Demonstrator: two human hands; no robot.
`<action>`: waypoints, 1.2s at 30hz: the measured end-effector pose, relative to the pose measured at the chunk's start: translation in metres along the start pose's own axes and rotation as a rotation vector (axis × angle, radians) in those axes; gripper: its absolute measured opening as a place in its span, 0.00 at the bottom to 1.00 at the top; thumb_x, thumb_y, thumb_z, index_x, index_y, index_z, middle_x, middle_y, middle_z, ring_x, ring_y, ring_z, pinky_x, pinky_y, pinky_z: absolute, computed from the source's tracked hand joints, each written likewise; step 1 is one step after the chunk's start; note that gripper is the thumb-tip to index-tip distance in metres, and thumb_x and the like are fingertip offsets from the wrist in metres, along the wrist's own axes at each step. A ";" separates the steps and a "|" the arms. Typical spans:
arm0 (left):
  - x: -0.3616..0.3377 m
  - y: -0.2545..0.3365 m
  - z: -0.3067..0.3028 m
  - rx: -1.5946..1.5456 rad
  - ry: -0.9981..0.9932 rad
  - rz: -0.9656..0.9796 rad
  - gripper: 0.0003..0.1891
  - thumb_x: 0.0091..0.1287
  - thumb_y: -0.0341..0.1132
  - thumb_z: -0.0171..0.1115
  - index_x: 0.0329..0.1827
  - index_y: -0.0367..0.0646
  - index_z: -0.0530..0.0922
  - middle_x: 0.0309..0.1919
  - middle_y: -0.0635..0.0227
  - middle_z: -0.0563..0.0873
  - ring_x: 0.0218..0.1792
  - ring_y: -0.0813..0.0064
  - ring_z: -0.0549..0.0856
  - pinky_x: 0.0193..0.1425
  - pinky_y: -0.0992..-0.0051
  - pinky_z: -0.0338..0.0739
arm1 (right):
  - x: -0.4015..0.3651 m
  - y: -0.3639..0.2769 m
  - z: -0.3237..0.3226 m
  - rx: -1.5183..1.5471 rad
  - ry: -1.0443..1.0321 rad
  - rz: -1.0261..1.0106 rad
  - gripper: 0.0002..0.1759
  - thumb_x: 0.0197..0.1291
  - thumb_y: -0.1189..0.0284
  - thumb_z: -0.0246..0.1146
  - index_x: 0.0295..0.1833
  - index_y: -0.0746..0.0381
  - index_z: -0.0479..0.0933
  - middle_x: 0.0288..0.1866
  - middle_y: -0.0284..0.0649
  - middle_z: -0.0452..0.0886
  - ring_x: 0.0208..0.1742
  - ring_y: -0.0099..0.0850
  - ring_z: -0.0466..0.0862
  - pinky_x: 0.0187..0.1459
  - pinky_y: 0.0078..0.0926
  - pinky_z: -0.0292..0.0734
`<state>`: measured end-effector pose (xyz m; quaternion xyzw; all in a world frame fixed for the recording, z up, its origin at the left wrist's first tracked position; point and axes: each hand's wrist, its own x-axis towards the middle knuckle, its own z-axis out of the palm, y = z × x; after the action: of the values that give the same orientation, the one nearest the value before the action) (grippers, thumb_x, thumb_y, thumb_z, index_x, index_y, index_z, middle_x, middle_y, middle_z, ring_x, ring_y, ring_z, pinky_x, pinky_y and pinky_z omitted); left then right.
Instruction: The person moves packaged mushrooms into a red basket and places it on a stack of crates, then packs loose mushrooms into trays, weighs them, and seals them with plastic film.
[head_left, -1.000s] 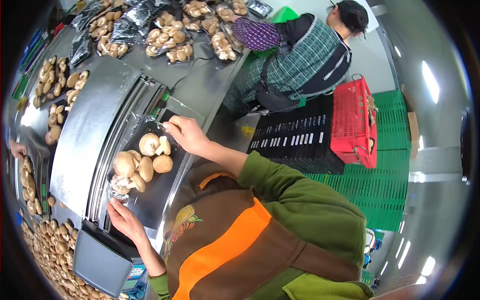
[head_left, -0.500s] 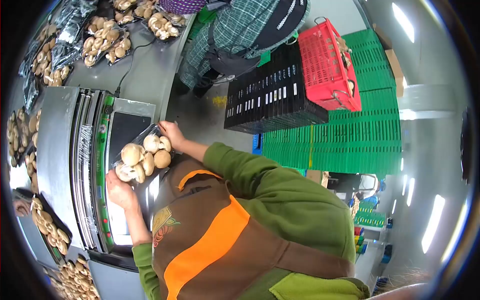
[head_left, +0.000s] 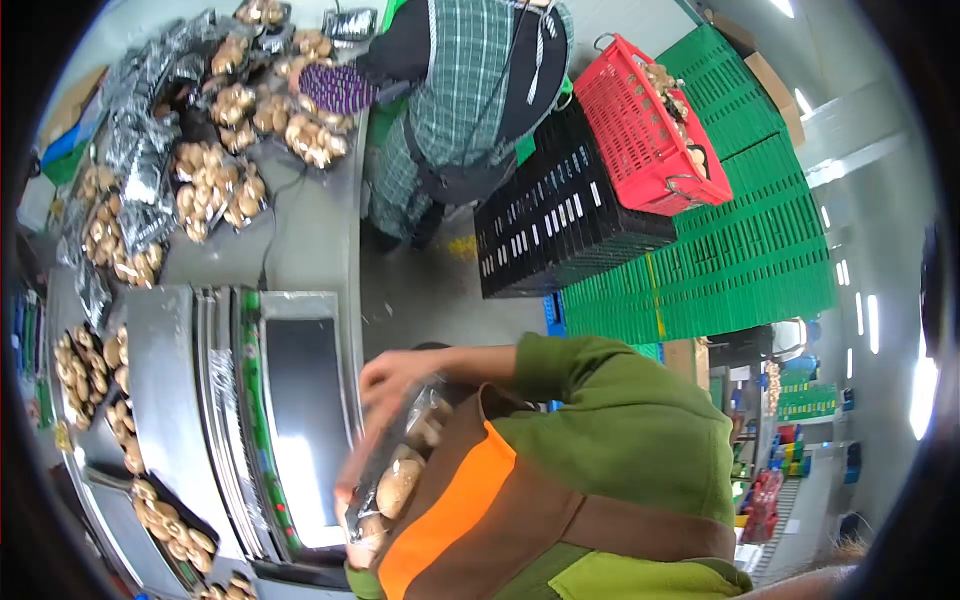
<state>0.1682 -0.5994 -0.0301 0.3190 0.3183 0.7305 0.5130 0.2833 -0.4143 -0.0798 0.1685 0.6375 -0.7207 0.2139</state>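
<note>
A black tray of brown mushrooms [head_left: 400,482], apparently under clear film, is tipped on its edge close to my apron. My right hand [head_left: 400,378] is at the upper end of the tray, its fingers curled around that edge. My left hand [head_left: 352,482], blurred and partly hidden by the tray, grips the lower end. Beside the tray lies the wrapping machine, with its dark plate [head_left: 305,390] bare and a film roll [head_left: 222,410] along its far side.
Packed mushroom trays [head_left: 205,190] and crumpled dark film [head_left: 140,150] cover the table's upper part. A co-worker's purple glove [head_left: 335,88] reaches over it. Black crates [head_left: 560,220] carry a red basket [head_left: 650,130], with green crates [head_left: 740,240] behind. Loose mushrooms [head_left: 170,520] lie at lower left.
The mushroom tray has moved off the wrapping machine towards my apron and turned from facing up to standing on edge. Both my hands moved with it. The camera view has shifted.
</note>
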 end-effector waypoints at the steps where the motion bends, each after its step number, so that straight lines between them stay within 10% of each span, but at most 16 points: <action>1: -0.005 0.004 0.002 -0.010 0.031 -0.081 0.16 0.67 0.41 0.57 0.50 0.39 0.74 0.40 0.61 0.79 0.39 0.67 0.78 0.44 0.68 0.72 | -0.025 -0.032 -0.005 0.289 0.136 0.014 0.18 0.63 0.66 0.61 0.55 0.63 0.75 0.50 0.35 0.77 0.50 0.22 0.75 0.50 0.22 0.72; 3: -0.012 0.007 0.000 -0.063 0.106 -0.242 0.15 0.67 0.40 0.57 0.50 0.39 0.75 0.41 0.61 0.80 0.40 0.67 0.78 0.46 0.69 0.73 | -0.052 -0.062 -0.031 0.744 0.035 -0.113 0.19 0.60 0.72 0.62 0.57 0.62 0.74 0.56 0.37 0.76 0.58 0.29 0.74 0.57 0.24 0.70; 6: -0.009 -0.001 -0.005 -0.153 0.221 -0.419 0.15 0.68 0.39 0.58 0.51 0.38 0.75 0.42 0.61 0.80 0.42 0.68 0.79 0.49 0.69 0.73 | -0.072 -0.093 -0.031 0.384 -0.165 -0.514 0.30 0.54 0.73 0.67 0.63 0.64 0.70 0.63 0.41 0.73 0.61 0.33 0.75 0.63 0.29 0.67; 8: -0.004 -0.009 -0.006 -0.202 0.299 -0.495 0.15 0.68 0.38 0.58 0.52 0.38 0.75 0.43 0.62 0.81 0.43 0.68 0.80 0.51 0.70 0.73 | -0.073 -0.122 -0.028 -0.172 -0.054 -0.357 0.29 0.51 0.71 0.70 0.60 0.68 0.74 0.59 0.43 0.77 0.60 0.29 0.76 0.62 0.25 0.67; 11: 0.007 -0.015 -0.006 -0.222 0.389 -0.542 0.15 0.69 0.36 0.58 0.53 0.37 0.76 0.43 0.62 0.82 0.45 0.68 0.81 0.54 0.70 0.73 | -0.031 -0.089 -0.040 -0.152 0.247 -0.184 0.22 0.56 0.65 0.67 0.52 0.68 0.78 0.42 0.37 0.84 0.41 0.19 0.79 0.45 0.21 0.75; 14: 0.006 -0.011 -0.003 -0.185 0.465 -0.520 0.14 0.70 0.35 0.59 0.54 0.36 0.76 0.44 0.63 0.83 0.47 0.69 0.82 0.57 0.71 0.74 | 0.004 -0.086 -0.078 0.074 0.435 -0.044 0.14 0.61 0.67 0.64 0.45 0.66 0.80 0.38 0.34 0.82 0.39 0.21 0.80 0.42 0.21 0.76; 15: 0.006 -0.004 -0.002 -0.139 0.493 -0.490 0.14 0.71 0.31 0.55 0.56 0.34 0.75 0.48 0.61 0.83 0.48 0.72 0.81 0.58 0.73 0.73 | 0.022 -0.080 -0.087 0.399 0.480 -0.283 0.14 0.63 0.67 0.62 0.49 0.66 0.78 0.43 0.35 0.82 0.42 0.22 0.81 0.44 0.23 0.76; 18: -0.011 0.008 -0.007 0.113 0.672 -0.273 0.16 0.72 0.36 0.55 0.58 0.35 0.74 0.48 0.61 0.83 0.49 0.71 0.82 0.58 0.72 0.75 | 0.069 -0.092 -0.116 1.043 0.385 -0.499 0.28 0.68 0.52 0.54 0.60 0.65 0.70 0.49 0.41 0.82 0.48 0.32 0.83 0.48 0.26 0.79; 20: -0.022 0.012 -0.021 0.345 0.806 -0.085 0.18 0.69 0.31 0.58 0.59 0.35 0.73 0.46 0.61 0.83 0.49 0.72 0.81 0.59 0.73 0.73 | 0.076 -0.147 -0.087 1.096 0.265 -0.246 0.34 0.69 0.49 0.50 0.67 0.66 0.62 0.51 0.45 0.81 0.48 0.33 0.83 0.46 0.26 0.80; 24: -0.044 0.057 -0.037 0.623 1.114 0.070 0.22 0.64 0.27 0.63 0.61 0.35 0.71 0.50 0.59 0.82 0.50 0.72 0.81 0.59 0.73 0.73 | 0.157 -0.179 -0.017 0.491 -0.097 -0.109 0.31 0.69 0.53 0.52 0.66 0.65 0.64 0.55 0.47 0.79 0.51 0.32 0.82 0.44 0.27 0.80; 30: -0.093 0.115 -0.112 1.560 1.873 0.057 0.50 0.47 0.42 0.78 0.71 0.38 0.58 0.66 0.46 0.64 0.68 0.47 0.61 0.72 0.54 0.52 | 0.340 -0.223 0.133 -0.239 -0.121 -0.704 0.26 0.59 0.61 0.66 0.57 0.65 0.73 0.53 0.43 0.79 0.53 0.37 0.80 0.49 0.31 0.77; 36: -0.143 0.136 -0.206 1.466 1.822 0.022 0.61 0.37 0.55 0.80 0.72 0.36 0.55 0.66 0.41 0.63 0.68 0.44 0.61 0.71 0.54 0.56 | 0.428 -0.236 0.247 -1.112 -0.323 -1.054 0.43 0.48 0.38 0.62 0.62 0.58 0.73 0.64 0.49 0.71 0.66 0.46 0.68 0.67 0.39 0.62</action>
<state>-0.0313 -0.8005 -0.0647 -0.1005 0.9111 0.3350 -0.2181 -0.1977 -0.6769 -0.0685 -0.3952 0.8618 -0.3176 -0.0136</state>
